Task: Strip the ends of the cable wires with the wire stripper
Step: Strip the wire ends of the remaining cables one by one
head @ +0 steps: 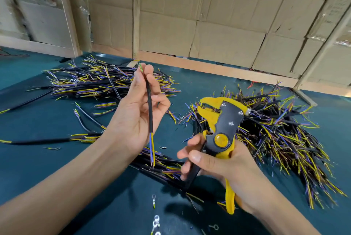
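Observation:
My left hand (136, 113) holds a short black cable (150, 105) upright, pinched between thumb and fingers near its top. Yellow, blue and brown wires stick out of its lower end below my palm, and a green-yellow tip shows at the top. My right hand (224, 166) grips the handles of a yellow and grey wire stripper (222, 122), jaws pointing up and left and slightly apart. The stripper's jaws are well to the right of the cable and do not touch it.
A pile of cut cables (106, 81) lies at the back left on the green table (47, 117), another pile (275, 130) at the right. More cables (163, 166) lie under my hands. Loose ring terminals (155, 221) sit near the front. Cardboard walls (209, 26) stand behind.

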`<act>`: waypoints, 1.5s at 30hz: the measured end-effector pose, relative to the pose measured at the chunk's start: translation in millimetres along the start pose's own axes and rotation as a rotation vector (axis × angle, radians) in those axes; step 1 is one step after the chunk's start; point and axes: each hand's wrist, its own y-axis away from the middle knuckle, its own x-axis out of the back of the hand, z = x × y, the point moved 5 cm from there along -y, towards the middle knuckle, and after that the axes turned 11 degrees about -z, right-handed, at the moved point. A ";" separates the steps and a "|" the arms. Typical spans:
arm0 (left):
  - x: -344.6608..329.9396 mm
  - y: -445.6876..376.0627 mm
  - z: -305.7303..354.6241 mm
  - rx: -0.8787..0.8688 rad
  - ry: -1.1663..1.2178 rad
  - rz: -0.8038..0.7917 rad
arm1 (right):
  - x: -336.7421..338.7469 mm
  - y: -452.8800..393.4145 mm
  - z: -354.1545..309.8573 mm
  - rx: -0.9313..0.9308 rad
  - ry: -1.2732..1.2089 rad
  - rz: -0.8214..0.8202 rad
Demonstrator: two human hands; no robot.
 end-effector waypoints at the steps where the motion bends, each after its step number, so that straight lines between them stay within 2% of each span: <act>1: -1.2 0.3 -1.3 0.009 0.013 -0.012 | -2.7 -0.3 0.3 0.011 0.006 0.001; 7: -15.3 7.8 -18.4 0.070 -0.013 -0.063 | -18.5 -0.8 1.6 0.056 0.014 -0.001; 11: -21.4 11.4 -28.3 0.060 -0.120 -0.075 | -16.1 1.3 1.1 0.086 0.068 0.027; 18: -15.8 19.6 -33.0 0.067 -0.711 -0.120 | -0.8 0.3 -3.4 0.157 -0.013 0.117; 22: -14.4 29.4 -48.8 0.173 -0.988 -0.247 | 10.3 0.7 -11.5 0.214 0.020 0.160; 26: -12.5 25.5 -40.9 0.175 -1.006 -0.271 | 14.0 -0.1 -13.2 0.247 -0.035 0.149; 30: -7.4 17.0 -31.6 0.105 -1.003 -0.197 | 23.1 0.5 -12.3 0.237 -0.034 0.273; 35: -0.7 14.9 -33.3 0.229 -0.972 -0.197 | 32.3 4.2 -18.6 0.283 -0.069 0.380; 40: 2.3 16.5 -35.7 0.426 -1.047 -0.260 | 40.8 6.4 -26.4 0.360 -0.114 0.417; 45: 0.8 21.9 -40.1 0.428 -0.986 -0.245 | 46.8 7.2 -29.2 0.376 -0.139 0.417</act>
